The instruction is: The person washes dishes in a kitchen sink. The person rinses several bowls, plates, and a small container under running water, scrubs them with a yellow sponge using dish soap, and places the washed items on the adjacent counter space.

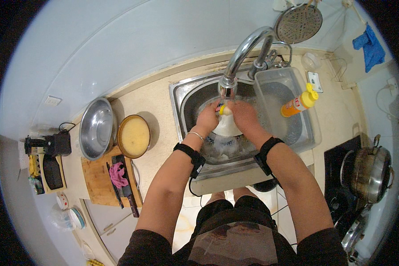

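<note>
My left hand and my right hand are close together under the spout of the chrome faucet, over the steel sink. Between them is a small item with a yellow rim; my left fingers grip it, and its kind is unclear. My right fingers are bent beside it, and what they hold cannot be told. Just below the hands lies a white rounded thing, perhaps a bowl, above wet, blurred dishes in the basin.
Right of my hands, a translucent plastic tub spans the sink, with a yellow-capped orange bottle by it. At left are a steel basin, a bowl of yellow liquid and a cleaver on a wooden cutting board. A pot stands far right.
</note>
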A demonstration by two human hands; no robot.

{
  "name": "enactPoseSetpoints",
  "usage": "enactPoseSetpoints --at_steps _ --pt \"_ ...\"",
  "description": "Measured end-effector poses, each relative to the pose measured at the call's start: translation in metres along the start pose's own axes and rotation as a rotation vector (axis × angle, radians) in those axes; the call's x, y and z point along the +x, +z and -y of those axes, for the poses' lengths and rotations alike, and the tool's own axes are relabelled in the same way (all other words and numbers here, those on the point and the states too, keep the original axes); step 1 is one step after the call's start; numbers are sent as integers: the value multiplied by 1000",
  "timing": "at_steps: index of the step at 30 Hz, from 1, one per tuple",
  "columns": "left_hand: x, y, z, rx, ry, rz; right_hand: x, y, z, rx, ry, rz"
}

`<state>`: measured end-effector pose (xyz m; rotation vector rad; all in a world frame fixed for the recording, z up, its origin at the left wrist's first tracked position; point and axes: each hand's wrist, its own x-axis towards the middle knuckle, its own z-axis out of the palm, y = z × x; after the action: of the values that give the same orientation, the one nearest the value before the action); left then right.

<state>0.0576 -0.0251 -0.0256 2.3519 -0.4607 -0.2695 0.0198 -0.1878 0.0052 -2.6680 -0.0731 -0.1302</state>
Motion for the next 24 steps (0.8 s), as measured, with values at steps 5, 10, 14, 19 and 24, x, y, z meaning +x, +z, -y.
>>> enactPoseSetpoints --at_steps 5,10,14,19,24 --pt "-6 -11 -15 223 5 86 4 -6 10 -180 -186 64" --pt "-13 -8 7 93 -19 -77 5 15 -28 134 -108 -228" --pt "-22 8 7 -220 -228 -293 10 39 -46 247 417 -181" --pt "-27 31 -21 -722 -576 -335 -12 133 -78 776 837 -209" --pt "-37 54 -2 -911 -605 -443 -46 130 -26 1431 1115 -103"
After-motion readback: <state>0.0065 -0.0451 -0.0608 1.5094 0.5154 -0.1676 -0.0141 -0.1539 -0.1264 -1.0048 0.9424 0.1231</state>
